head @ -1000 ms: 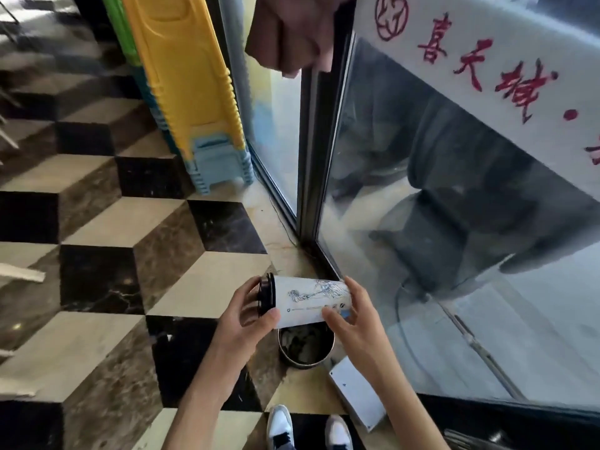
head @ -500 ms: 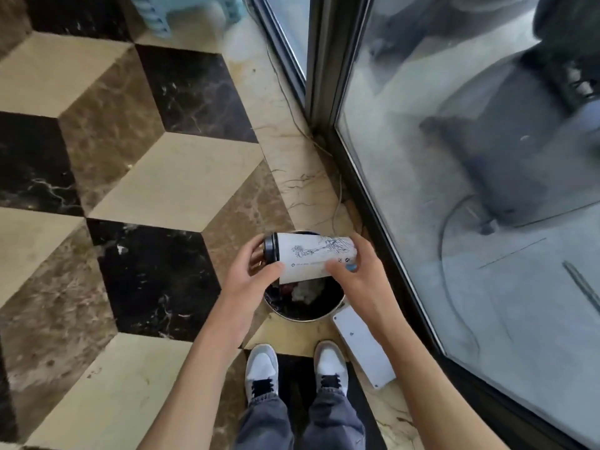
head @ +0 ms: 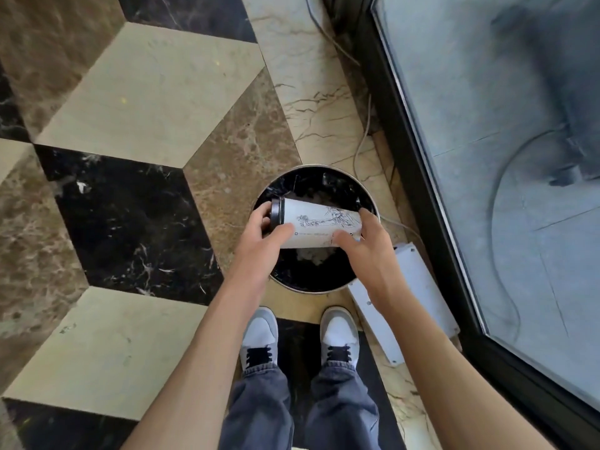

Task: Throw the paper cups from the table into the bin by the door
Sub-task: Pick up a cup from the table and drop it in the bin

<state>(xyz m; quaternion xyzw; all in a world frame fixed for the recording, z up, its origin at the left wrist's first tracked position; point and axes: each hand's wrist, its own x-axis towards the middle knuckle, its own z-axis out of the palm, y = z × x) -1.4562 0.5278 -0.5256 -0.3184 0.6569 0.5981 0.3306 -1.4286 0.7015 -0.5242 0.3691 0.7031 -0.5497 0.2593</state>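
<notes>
A white paper cup with a black lid and a line drawing lies on its side, held directly over the open round bin. My left hand grips the lid end. My right hand grips the bottom end. The bin has a metal rim and a black liner, with crumpled pale rubbish showing inside below the cup. The bin stands on the marble floor just in front of my shoes.
A glass door with a black frame runs along the right. A white flat box lies on the floor between bin and door. A thin cable trails along the frame. My two white shoes stand below the bin.
The view has tilted further down and come closer to the bin. The cup, held in both hands, now sits squarely over the bin's opening.
</notes>
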